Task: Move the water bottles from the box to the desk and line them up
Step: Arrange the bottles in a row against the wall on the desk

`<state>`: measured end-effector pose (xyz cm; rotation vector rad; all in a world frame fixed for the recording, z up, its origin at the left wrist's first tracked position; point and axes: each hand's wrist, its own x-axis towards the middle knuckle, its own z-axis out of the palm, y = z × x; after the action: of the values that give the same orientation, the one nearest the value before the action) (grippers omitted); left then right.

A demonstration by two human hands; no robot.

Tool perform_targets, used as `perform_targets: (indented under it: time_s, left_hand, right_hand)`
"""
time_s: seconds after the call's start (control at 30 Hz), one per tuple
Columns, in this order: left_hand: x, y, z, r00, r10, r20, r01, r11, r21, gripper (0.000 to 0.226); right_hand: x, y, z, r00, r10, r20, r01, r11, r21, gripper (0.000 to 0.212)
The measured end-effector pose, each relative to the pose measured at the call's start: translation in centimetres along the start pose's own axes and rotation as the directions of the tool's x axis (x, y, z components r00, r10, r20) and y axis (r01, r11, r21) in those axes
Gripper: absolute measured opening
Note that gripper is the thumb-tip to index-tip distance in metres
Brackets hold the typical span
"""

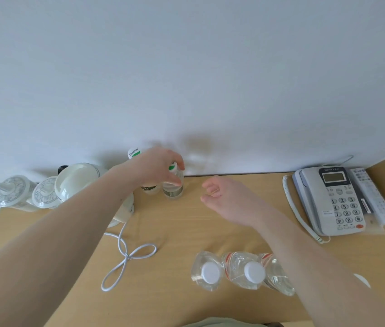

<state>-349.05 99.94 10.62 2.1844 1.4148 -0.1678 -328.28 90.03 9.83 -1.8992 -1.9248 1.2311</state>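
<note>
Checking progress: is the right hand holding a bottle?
No. The right hand hovers over the desk, fingers loosely curled and holding nothing; only the left hand grips a bottle.

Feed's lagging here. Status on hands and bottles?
Left hand grips green-label bottle by the wall. Right hand open, empty. Three white-capped bottles at the near edge. Kettle cord loose on the desk.

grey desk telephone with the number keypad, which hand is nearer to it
Right. The right hand hovers open over the middle of the desk, apart from the grey desk telephone to its right. The left hand is farther left, gripping a small clear bottle by the wall.
</note>
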Motion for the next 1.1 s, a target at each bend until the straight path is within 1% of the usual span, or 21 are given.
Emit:
perform_targets:
  time_s: [0.17,0.33,0.43,0.53,0.7,0.77,0.83,0.93,1.0,1.1]
  left_hand:
    - [1.1,-0.7,-0.5,0.999,-0.029,-0.03,0.029,1.0,0.007,0.03]
    - [1.3,-0.7,-0.6,0.999,-0.036,-0.032,0.036,0.999,-0.002,0.029]
    - [1.3,-0.5,-0.7,0.996,-0.042,-0.078,0.042,0.999,-0.007,0.025]
    - [0.9,-0.2,-1.2,0.988,0.013,-0.151,-0.015,1.0,-0.015,0.027]
    - [-1.3,1.6,-1.7,0.973,0.075,-0.216,-0.068,0.997,0.038,0.028]
    - [-3.3,2.8,-1.2,0.965,0.108,-0.24,-0.109,0.994,0.007,0.028]
    - [-5.5,3.8,-0.3,0.965,0.16,-0.207,-0.171,0.985,-0.032,0.032]
    - [-8.3,5.2,1.5,0.98,0.199,-0.006,-0.199,0.98,-0.032,0.042]
    - [-9.1,6.0,2.8,0.975,0.203,0.087,-0.203,0.979,-0.01,0.048]
    - [-10.0,7.1,4.5,0.97,0.208,0.129,-0.204,0.978,-0.043,0.051]
  right_hand:
    - [-0.1,0.0,-0.1,1.0,0.003,-0.006,-0.003,1.0,0.008,0.041]
    - [-0.4,0.2,0.0,1.0,0.009,-0.011,-0.009,1.0,0.012,0.041]
    - [-0.7,0.2,0.0,1.0,0.019,-0.006,-0.019,1.0,0.024,0.041]
    - [-0.8,0.3,0.1,1.0,0.022,-0.011,-0.022,0.999,0.023,0.041]
    - [-1.4,0.4,0.2,0.999,0.037,-0.006,-0.037,0.998,0.044,0.04]
    - [-1.7,0.7,0.1,0.999,0.047,-0.005,-0.047,0.998,0.049,0.04]
    - [-2.0,1.1,-0.1,0.998,0.063,-0.011,-0.062,0.997,0.053,0.04]
    - [-2.6,1.6,-0.1,0.997,0.078,-0.026,-0.077,0.996,0.041,0.038]
    - [-3.1,1.7,0.1,0.997,0.073,-0.018,-0.072,0.997,0.021,0.04]
    - [-4.1,1.9,0.5,0.997,0.073,0.001,-0.073,0.997,-0.012,0.043]
